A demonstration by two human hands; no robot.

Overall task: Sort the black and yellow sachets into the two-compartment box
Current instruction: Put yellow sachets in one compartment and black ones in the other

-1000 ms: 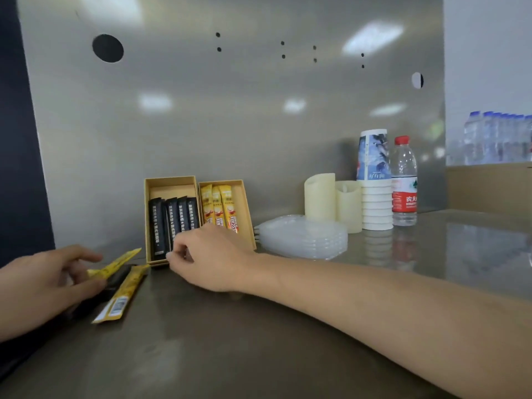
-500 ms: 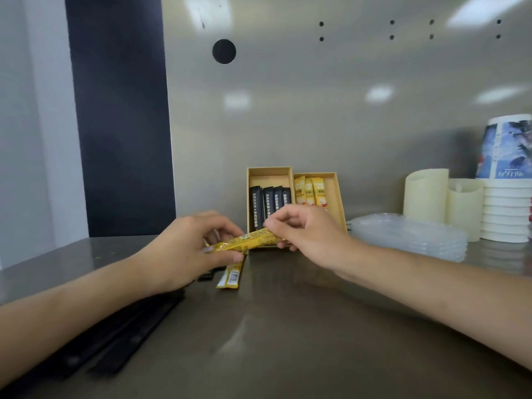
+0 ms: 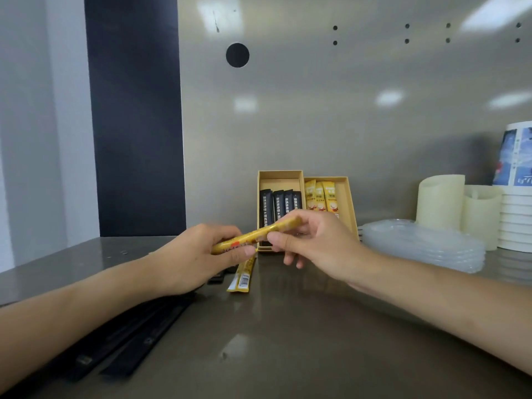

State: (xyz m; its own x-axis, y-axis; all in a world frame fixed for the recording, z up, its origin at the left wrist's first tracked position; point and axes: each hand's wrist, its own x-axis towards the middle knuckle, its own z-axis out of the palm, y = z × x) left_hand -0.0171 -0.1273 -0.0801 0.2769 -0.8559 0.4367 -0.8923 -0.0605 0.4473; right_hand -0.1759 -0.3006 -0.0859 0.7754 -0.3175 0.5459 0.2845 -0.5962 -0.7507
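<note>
A cardboard two-compartment box (image 3: pixel 350 205) leans against the steel back wall. Its left half holds several black sachets (image 3: pixel 278 203), its right half three yellow sachets (image 3: pixel 320 198). In front of the box both hands hold one yellow sachet (image 3: pixel 253 236) above the counter. My left hand (image 3: pixel 198 256) pinches its left end and my right hand (image 3: pixel 311 244) pinches its right end. Another yellow sachet (image 3: pixel 243 276) lies on the counter below them. Black sachets (image 3: pixel 132 332) lie under and beside my left forearm, partly hidden.
A stack of clear plastic lids (image 3: pixel 426 244) lies right of the box. Behind it stand two cream cylinders (image 3: pixel 457 208) and a stack of paper cups (image 3: pixel 515 203). A dark panel (image 3: pixel 135 116) rises at the back left.
The view swung left. My left hand lifted a yellow sachet off the counter, and my right hand left the box front and took the sachet's other end; both have risen slightly since.
</note>
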